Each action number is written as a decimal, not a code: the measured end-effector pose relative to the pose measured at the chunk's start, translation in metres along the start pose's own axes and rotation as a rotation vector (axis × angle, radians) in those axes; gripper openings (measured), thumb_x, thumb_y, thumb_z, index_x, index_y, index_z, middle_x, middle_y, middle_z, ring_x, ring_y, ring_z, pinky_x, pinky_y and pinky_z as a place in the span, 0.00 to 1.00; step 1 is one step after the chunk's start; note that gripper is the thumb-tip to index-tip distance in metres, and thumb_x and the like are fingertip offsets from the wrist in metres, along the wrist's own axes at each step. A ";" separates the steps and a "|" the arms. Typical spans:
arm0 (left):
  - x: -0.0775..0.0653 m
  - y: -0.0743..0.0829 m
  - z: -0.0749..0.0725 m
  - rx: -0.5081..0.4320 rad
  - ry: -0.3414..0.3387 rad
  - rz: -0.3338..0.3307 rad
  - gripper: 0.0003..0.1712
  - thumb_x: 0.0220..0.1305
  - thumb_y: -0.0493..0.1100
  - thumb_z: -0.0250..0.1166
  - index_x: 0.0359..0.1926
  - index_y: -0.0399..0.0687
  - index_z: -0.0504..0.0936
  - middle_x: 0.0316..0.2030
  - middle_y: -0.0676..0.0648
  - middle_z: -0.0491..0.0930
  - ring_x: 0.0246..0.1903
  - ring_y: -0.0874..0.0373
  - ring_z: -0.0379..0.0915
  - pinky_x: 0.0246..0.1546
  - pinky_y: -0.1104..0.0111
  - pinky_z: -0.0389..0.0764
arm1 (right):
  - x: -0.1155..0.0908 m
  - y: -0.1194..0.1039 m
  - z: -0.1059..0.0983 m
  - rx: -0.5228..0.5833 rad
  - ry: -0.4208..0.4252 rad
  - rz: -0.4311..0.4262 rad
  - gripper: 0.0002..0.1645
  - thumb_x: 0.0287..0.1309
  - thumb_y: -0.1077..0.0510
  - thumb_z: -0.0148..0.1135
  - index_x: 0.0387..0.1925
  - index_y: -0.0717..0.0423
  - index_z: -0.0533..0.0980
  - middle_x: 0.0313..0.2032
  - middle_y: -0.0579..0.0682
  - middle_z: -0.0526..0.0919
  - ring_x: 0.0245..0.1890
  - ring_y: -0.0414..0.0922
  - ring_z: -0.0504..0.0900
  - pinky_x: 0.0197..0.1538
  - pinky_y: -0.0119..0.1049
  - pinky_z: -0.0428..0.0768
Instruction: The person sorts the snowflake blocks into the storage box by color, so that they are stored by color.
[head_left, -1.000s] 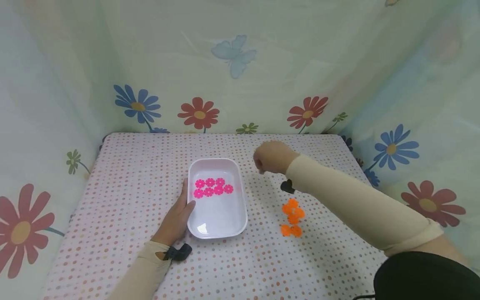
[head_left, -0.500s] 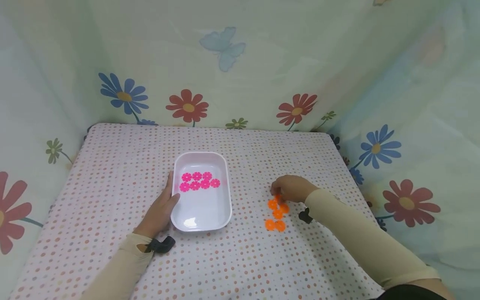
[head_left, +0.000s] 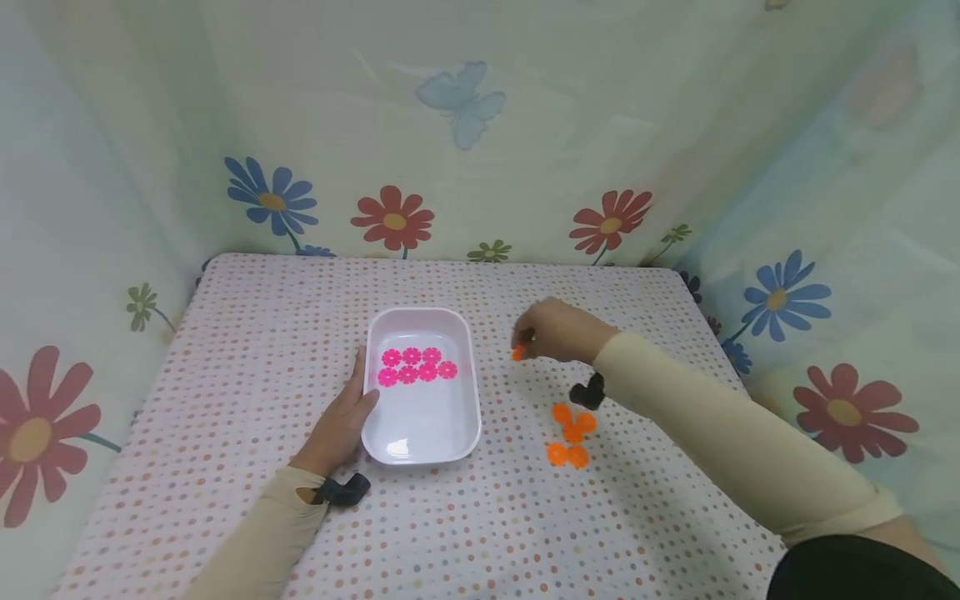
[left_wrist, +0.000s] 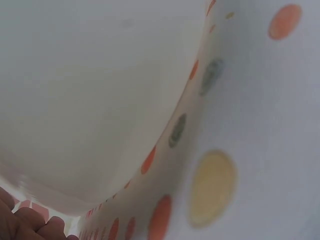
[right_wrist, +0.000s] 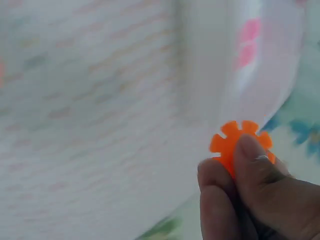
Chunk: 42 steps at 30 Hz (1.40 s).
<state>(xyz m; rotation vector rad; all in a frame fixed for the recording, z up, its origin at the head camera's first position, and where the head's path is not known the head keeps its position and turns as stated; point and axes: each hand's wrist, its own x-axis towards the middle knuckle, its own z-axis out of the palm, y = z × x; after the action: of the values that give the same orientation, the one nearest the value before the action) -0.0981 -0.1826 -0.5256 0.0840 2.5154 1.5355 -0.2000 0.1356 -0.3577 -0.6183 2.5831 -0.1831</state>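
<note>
A white tray stands on the table, with several pink notched discs in its upper half. My left hand grips the tray's left side, thumb at the rim; in the left wrist view, curled fingers show beside the tray's wall. To the right of the tray, above the table, my right hand pinches an orange notched disc. The right wrist view shows this orange disc between thumb and fingers. Several more orange discs lie nearer me on the cloth, some overlapping.
A dotted cloth covers the table. Flower-printed curtains hang behind it and at both sides. A dark rounded object is at the lower right corner, beside the right arm.
My right hand went down to the orange discs, took one, and lifted it away leftward toward the tray. The left hand stays on the tray. The head view shifted slightly.
</note>
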 end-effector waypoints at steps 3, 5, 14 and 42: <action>-0.001 -0.003 -0.001 -0.003 0.006 -0.013 0.41 0.82 0.55 0.40 0.83 0.70 0.28 0.85 0.56 0.32 0.84 0.45 0.32 0.78 0.36 0.45 | 0.028 -0.067 -0.011 -0.030 0.003 -0.107 0.06 0.61 0.55 0.75 0.41 0.47 0.88 0.36 0.42 0.89 0.39 0.42 0.84 0.48 0.35 0.86; 0.000 -0.005 -0.002 -0.006 0.002 -0.020 0.40 0.82 0.57 0.40 0.83 0.73 0.27 0.85 0.56 0.32 0.84 0.45 0.33 0.79 0.37 0.45 | 0.046 -0.104 -0.007 -0.040 -0.025 -0.155 0.09 0.60 0.53 0.76 0.43 0.46 0.89 0.37 0.41 0.89 0.39 0.40 0.85 0.48 0.33 0.86; 0.003 -0.008 0.001 -0.011 0.008 0.066 0.41 0.83 0.60 0.40 0.85 0.65 0.31 0.84 0.52 0.38 0.83 0.46 0.40 0.81 0.44 0.47 | 0.117 -0.154 0.061 -0.187 -0.163 -0.102 0.03 0.58 0.54 0.77 0.30 0.45 0.88 0.27 0.41 0.87 0.26 0.38 0.85 0.32 0.30 0.82; 0.003 -0.004 -0.001 -0.001 -0.008 -0.035 0.41 0.81 0.59 0.42 0.82 0.76 0.28 0.85 0.55 0.38 0.84 0.45 0.39 0.78 0.35 0.50 | 0.037 -0.078 0.019 -0.072 0.047 -0.035 0.08 0.59 0.51 0.78 0.32 0.45 0.84 0.31 0.43 0.87 0.33 0.43 0.82 0.40 0.36 0.84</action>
<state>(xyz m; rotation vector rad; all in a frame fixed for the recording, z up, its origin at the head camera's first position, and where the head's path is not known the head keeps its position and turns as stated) -0.1014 -0.1843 -0.5291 0.0450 2.4967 1.5198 -0.1890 0.0487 -0.3715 -0.6934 2.6350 -0.1179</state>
